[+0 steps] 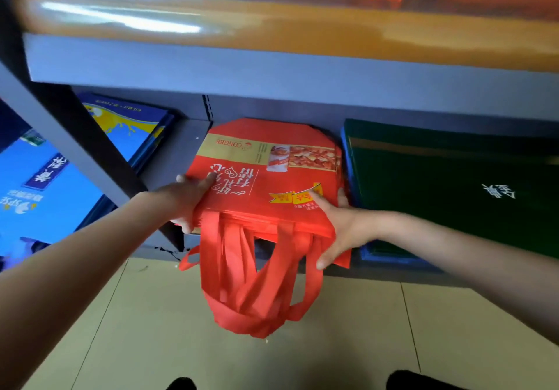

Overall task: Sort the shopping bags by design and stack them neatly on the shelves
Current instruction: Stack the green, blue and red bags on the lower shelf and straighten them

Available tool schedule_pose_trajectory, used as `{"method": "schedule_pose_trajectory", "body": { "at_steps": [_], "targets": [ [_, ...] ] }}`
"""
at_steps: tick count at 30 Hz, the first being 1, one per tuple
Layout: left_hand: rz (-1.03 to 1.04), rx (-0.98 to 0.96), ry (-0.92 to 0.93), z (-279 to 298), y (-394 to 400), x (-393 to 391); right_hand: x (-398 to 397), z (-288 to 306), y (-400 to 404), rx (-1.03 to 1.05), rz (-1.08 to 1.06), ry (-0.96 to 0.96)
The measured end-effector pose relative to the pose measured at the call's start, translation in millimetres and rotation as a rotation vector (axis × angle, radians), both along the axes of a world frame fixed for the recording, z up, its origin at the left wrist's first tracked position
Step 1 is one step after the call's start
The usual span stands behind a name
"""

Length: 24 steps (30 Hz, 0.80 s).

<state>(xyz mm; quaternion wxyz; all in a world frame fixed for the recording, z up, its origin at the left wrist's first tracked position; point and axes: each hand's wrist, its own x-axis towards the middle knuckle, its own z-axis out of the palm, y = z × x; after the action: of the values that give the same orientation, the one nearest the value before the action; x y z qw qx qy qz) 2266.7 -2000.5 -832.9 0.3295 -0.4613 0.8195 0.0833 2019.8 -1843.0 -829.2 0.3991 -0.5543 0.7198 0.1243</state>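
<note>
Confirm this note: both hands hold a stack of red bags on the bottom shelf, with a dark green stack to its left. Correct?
Not quite. The head view shows the dark green stack right of the red bags; blue bags lie left. Left hand and right hand hold them.

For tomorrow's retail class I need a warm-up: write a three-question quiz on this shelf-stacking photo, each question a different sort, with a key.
1. True or false: the red bags lie between blue bags and green bags.
2. Which hands hold the red bags? A) left only B) right only C) both
3. Fill in: the red handles hang over the shelf edge toward the ___.

Key: 1 true; 2 C, left hand and right hand; 3 floor.
</note>
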Motion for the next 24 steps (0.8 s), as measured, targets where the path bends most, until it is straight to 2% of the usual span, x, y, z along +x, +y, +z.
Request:
{"method": "schedule_pose_trajectory", "body": {
  "at_steps": [5, 11, 16, 20, 22, 24],
  "targets": [
    [-0.075, -0.015, -0.035, -1.7, 1.6, -2.7, 16.2, -4.7, 1.8, -0.018, 0.023, 0.161],
    [-0.021, -0.008, 0.081, -8.1, -4.5, 1.3, -7.6, 17.5, -18.0, -0.188, 0.162, 0.234],
    [-0.035, -0.001, 0.126, -18.3, -3.6, 2.4, 9.3, 11.9, -12.5, 0.009, 0.236, 0.385],
    [-0.003, 0.050, 0.138, -21.3, -5.0, 0.8, 13.8, 9.9, -11.5, -0.202, 0.351, 0.516],
    [0.006, 0.061, 0.146, -19.4, -2.4, -0.7, 11.4, 6.8, -5.9, -0.297, 0.447, 0.646],
    [0.000, 0.041, 0.157, -18.2, 4.1, -1.5, 12.0, 2.4, 0.9, -0.318, 0.500, 0.757]
  ]
}}
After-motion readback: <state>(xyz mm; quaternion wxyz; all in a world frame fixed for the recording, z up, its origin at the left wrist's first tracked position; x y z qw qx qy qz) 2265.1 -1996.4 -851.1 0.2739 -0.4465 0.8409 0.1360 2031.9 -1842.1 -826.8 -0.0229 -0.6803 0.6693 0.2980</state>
